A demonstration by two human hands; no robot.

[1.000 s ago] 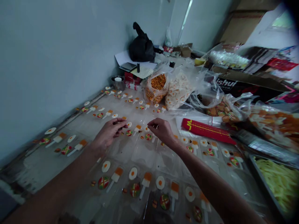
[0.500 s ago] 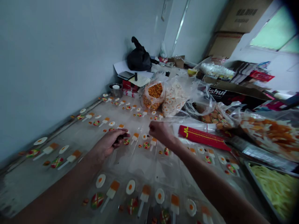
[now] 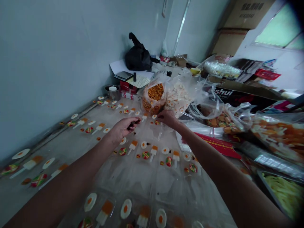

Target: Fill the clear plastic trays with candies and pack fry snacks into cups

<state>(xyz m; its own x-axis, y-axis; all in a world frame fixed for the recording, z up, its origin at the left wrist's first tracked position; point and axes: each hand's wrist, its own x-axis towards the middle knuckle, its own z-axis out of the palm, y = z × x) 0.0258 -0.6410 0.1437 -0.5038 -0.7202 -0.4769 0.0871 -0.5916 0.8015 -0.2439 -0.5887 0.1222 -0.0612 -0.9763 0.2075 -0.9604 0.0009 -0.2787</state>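
My left hand (image 3: 127, 126) is curled around small dark pieces (image 3: 133, 124), too small to name, above the middle of the table. To its right, my right hand (image 3: 168, 117) reaches down with fingertips pinched beside a fried-egg gummy (image 3: 154, 117) and a round red-and-green gummy (image 3: 156, 122). Whatever lies between those fingertips is hidden. Repeated groups of gummies lie in rows on clear plastic: egg gummies, orange-and-white popsicle gummies (image 3: 154, 151), round pizza-like gummies (image 3: 145, 155) and tiny burger gummies (image 3: 138, 156). A dark speck (image 3: 148, 144) sits beside one egg.
Behind my hands stand a bag of orange-brown gummies (image 3: 155, 91) and a bag of egg gummies (image 3: 178, 98). Further right are more open bags, a red printed packet (image 3: 218, 145) and a metal tray (image 3: 263, 186) of pale yellow strips. A wall (image 3: 59, 57) borders the left side.
Both hands have moved farther away across the table, the left one also rightward. The view has shifted slightly. A dark speck now shows beside an egg gummy in the middle row.
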